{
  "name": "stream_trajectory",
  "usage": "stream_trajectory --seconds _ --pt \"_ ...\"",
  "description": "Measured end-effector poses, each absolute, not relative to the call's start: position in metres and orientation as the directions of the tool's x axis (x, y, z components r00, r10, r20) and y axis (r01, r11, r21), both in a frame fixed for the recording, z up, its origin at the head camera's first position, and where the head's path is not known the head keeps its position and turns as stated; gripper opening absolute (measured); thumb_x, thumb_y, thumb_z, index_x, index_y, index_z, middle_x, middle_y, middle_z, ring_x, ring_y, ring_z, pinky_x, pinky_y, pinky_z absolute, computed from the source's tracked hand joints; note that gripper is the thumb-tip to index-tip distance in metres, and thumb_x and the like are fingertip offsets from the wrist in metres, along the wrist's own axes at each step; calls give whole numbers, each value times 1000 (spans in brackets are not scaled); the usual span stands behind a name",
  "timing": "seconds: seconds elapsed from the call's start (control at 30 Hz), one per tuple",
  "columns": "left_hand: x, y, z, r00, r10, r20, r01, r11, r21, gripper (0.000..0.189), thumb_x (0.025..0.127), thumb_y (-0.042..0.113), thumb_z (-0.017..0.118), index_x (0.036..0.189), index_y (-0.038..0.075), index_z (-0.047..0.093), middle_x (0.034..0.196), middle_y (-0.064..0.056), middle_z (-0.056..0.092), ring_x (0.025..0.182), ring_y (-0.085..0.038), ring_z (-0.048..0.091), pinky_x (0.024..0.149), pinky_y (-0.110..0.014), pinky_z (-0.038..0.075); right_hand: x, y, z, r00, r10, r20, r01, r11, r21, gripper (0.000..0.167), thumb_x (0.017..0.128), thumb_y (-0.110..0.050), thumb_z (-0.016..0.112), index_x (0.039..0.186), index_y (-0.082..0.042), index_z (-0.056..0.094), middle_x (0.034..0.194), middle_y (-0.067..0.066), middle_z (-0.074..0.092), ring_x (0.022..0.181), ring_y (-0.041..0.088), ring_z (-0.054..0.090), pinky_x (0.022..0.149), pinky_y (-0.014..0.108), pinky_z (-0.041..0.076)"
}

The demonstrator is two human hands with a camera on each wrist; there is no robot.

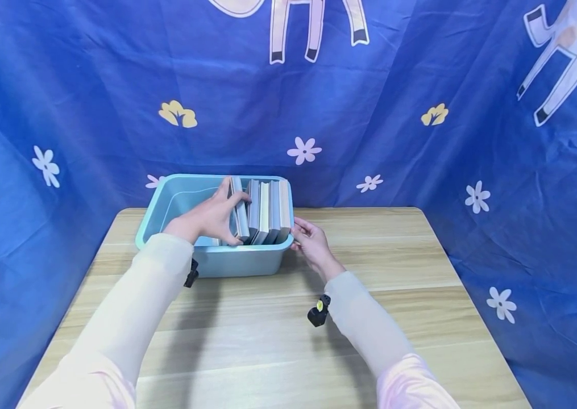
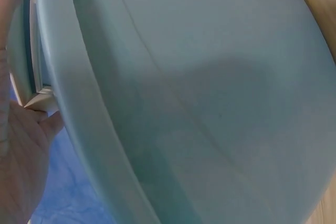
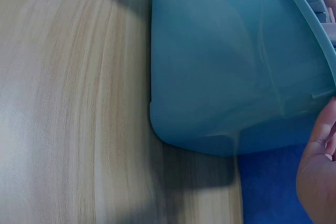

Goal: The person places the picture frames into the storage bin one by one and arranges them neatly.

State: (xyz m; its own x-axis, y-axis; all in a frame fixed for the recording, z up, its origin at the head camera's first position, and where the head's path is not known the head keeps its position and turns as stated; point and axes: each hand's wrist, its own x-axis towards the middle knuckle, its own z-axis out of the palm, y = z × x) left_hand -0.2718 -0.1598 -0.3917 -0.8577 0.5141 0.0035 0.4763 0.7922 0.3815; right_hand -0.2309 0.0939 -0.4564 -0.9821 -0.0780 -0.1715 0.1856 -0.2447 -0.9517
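Observation:
A light blue plastic basin [image 1: 237, 262] stands at the back left of the wooden table. Several books [image 1: 269, 210] are upright in a row against its right end, page edges facing up. My left hand [image 1: 208, 216] reaches over the basin's near rim and grips the leftmost book [image 1: 241, 218], which leans slightly, thumb at its near end and fingers toward the far end. At the basin's right end, my right hand [image 1: 312, 244] holds the rim near the corner. The right wrist view shows the right hand [image 3: 320, 166] at the rim, its fingers partly cut off by the frame.
The wooden table [image 1: 370, 272] extends to the right and in front of the basin. A blue curtain [image 1: 237, 130] with flowers and animals hangs right behind the table and along its sides. Each wrist wears a small black camera [image 1: 319, 311].

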Motion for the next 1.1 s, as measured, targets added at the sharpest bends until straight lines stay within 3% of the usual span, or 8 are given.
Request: stream_trajectory --seconds 0.07,0.17,0.27,0.47,0.77,0.9,1.1 --pt "-273 -159 -393 -857 515 -13 471 793 386 95 56 41 90 134 24 39 153 -23 -14 128 -46 30 80 -49 51 -231 95 -457 -982 -82 -170 186 -246 -951 40 95 2 55 134 5 48 96 6 52 62 6 51 49 12 48" --pt "-275 -160 -395 -854 520 -27 471 795 382 97 56 43 90 136 25 38 152 -21 -8 114 -40 43 75 -44 52 -231 95 -458 -981 -88 -171 188 -248 -950 40 95 1 56 134 5 48 95 6 52 62 5 51 49 12 48" --pt "-277 -161 -396 -849 528 -27 483 795 368 102 55 46 89 140 26 35 151 -22 -3 104 -37 47 73 -43 52 -232 94 -460 -981 -91 -173 191 -245 -951 40 95 1 56 134 5 49 94 5 51 60 5 51 49 12 48" --pt "-280 -161 -397 -840 538 -69 486 804 343 114 57 50 88 149 26 26 152 -26 -8 130 -45 27 88 -54 48 -233 95 -462 -983 -81 -167 182 -247 -952 40 95 2 55 134 4 50 94 4 50 61 5 51 49 12 47" --pt "-284 -164 -403 -829 543 -135 473 809 349 117 60 50 86 152 28 18 153 -26 -12 135 -47 18 90 -57 47 -232 93 -462 -986 -77 -147 161 -230 -960 39 96 3 53 134 6 48 91 2 48 63 5 50 49 12 47" --pt "-285 -165 -405 -826 541 -160 464 813 352 118 62 49 85 153 31 13 153 -24 -14 136 -46 16 86 -53 49 -232 94 -463 -985 -76 -155 169 -236 -957 39 95 4 53 134 5 49 91 2 49 63 5 50 48 12 47" --pt "-285 -166 -405 -823 544 -163 466 811 354 117 63 45 86 153 34 11 154 -22 -13 131 -47 30 69 -41 52 -234 95 -463 -985 -79 -156 171 -251 -953 40 95 4 53 134 6 48 90 2 51 61 6 50 47 12 47"
